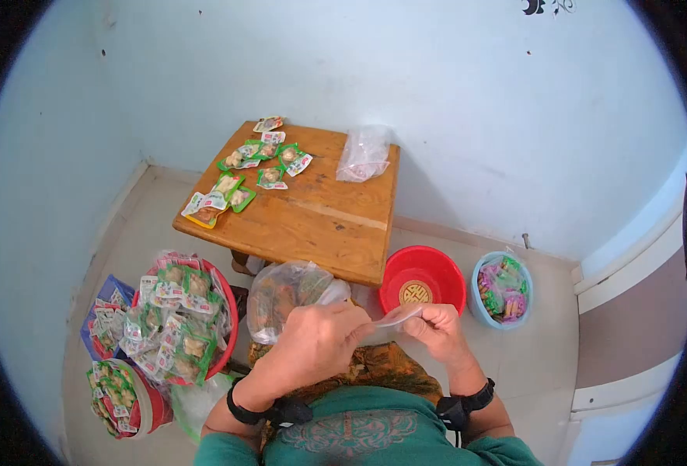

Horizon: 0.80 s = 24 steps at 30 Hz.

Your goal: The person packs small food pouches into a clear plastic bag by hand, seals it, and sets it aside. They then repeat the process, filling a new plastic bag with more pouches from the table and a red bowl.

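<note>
My left hand (316, 338) and my right hand (434, 326) are together in front of my chest, both pinching a small clear plastic bag (396, 317) that stretches between the fingertips. Just beyond my left hand a filled clear bag of snack packets (285, 287) rests on my lap, against the front edge of the wooden table (312, 217). The lower part of the small bag is hidden behind my left hand.
Green and white snack packets (238, 175) lie on the table's left side, a stack of empty clear bags (364, 153) at its far edge. An empty red basin (421, 281) and a blue bowl of packets (502, 289) stand right; heaped basins of packets (176, 318) stand left.
</note>
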{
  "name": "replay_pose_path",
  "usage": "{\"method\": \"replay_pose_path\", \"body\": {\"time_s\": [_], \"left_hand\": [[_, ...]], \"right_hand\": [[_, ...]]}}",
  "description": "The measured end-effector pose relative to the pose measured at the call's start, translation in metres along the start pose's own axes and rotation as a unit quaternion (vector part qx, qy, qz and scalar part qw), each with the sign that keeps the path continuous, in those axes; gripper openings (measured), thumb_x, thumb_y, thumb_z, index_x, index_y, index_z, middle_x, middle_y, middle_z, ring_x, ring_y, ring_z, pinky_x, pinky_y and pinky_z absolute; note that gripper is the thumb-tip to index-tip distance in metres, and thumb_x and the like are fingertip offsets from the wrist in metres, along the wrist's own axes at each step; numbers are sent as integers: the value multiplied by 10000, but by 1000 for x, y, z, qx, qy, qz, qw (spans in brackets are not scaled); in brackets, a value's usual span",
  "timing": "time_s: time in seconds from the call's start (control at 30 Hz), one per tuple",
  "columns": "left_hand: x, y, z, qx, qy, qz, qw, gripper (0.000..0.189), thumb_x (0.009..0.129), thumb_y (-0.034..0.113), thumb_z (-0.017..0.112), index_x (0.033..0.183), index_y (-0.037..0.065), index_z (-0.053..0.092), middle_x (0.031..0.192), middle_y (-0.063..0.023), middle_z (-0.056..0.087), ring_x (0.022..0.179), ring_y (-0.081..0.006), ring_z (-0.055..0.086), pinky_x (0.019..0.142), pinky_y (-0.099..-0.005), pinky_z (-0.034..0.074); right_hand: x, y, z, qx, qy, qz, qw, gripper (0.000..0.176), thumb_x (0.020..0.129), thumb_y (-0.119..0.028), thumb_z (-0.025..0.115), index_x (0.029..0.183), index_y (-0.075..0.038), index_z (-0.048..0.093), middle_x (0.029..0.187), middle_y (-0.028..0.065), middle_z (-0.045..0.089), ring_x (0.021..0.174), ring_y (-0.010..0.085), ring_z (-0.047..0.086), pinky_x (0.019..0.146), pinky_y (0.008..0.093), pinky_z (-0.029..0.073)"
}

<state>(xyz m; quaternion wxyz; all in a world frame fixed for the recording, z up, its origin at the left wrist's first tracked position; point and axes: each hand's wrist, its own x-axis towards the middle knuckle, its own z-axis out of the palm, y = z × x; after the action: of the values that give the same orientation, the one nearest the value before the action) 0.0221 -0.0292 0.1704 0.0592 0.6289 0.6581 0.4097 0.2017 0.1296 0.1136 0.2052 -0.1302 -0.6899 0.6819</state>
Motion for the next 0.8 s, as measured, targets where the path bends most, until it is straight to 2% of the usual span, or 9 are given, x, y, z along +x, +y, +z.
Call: {"method": "replay_pose_path", "body": {"time_s": [0.07, 0.27, 0.33, 0.37, 0.43, 0.5, 0.7, 0.77, 0.8], "left_hand": [[0, -7, 1, -33, -9, -18, 999, 89, 841, 92, 704, 812, 20, 663, 730, -171, 661, 678, -387, 650, 586, -437, 506], [5, -36, 10, -153, -129, -87, 976, 191, 902, 142, 628, 798, -18, 635, 687, -192, 630, 634, -365, 645, 569, -423, 490], [7, -46, 17, -205, -200, -141, 948, 235, 942, 165, 599, 803, -20, 635, 633, -137, 611, 550, -250, 627, 554, -383, 480], [6, -54, 24, -207, -203, -143, 946, 235, 942, 165, 599, 803, -20, 635, 633, -137, 611, 550, -250, 627, 554, -383, 480], [4, -74, 38, -254, -264, -164, 916, 289, 976, 204, 590, 775, -2, 621, 596, -1, 560, 561, -90, 533, 507, -306, 418], [-2, -89, 56, -294, -288, -214, 886, 295, 980, 220, 589, 774, 13, 623, 589, 19, 537, 552, -81, 513, 498, -287, 399], [-15, -103, 82, -372, -330, -325, 804, 321, 967, 257, 601, 722, 51, 619, 580, 25, 519, 478, -75, 484, 444, -255, 380], [-16, -103, 84, -374, -330, -334, 800, 315, 963, 261, 606, 726, 54, 623, 580, 26, 518, 471, -75, 476, 441, -251, 372], [-17, -104, 86, -361, -330, -340, 803, 303, 957, 253, 607, 731, 52, 628, 582, 28, 519, 474, -75, 477, 442, -249, 370]], "right_hand": [[-2, 7, -3, 11, -21, 7, 1000, 252, 1013, -178, 594, 1013, 45, 710, 939, 48, 714, 847, 99, 627, 760, 268, 516], [-8, 6, 8, 81, -6, 92, 992, 274, 1018, -213, 581, 972, 27, 704, 794, 24, 693, 735, 89, 612, 688, 260, 495], [-9, 22, 6, 100, 9, 112, 989, 270, 1019, -209, 576, 935, 17, 697, 775, 18, 682, 708, 83, 597, 657, 257, 479], [-10, 30, 4, 119, 24, 127, 984, 271, 1019, -205, 570, 899, 7, 689, 757, 12, 671, 681, 78, 583, 627, 255, 463], [-10, 36, 3, 125, 32, 147, 981, 264, 1011, -202, 580, 869, -4, 680, 736, 4, 655, 664, 72, 566, 606, 253, 446], [-10, 43, 1, 131, 39, 166, 977, 260, 1003, -199, 589, 839, -15, 670, 715, -4, 639, 647, 66, 548, 585, 251, 430], [-11, 60, 1, 17, 90, 200, 976, 237, 954, -231, 661, 833, -27, 654, 719, 1, 628, 657, 64, 537, 582, 248, 426], [-11, 60, 6, -221, 173, 71, 957, 242, 886, -231, 724, 950, -9, 653, 869, 84, 665, 763, 163, 612, 672, 313, 489], [-9, 50, 7, -221, 172, 72, 957, 242, 886, -231, 724, 950, -9, 653, 869, 84, 665, 763, 163, 612, 672, 313, 489]]}}
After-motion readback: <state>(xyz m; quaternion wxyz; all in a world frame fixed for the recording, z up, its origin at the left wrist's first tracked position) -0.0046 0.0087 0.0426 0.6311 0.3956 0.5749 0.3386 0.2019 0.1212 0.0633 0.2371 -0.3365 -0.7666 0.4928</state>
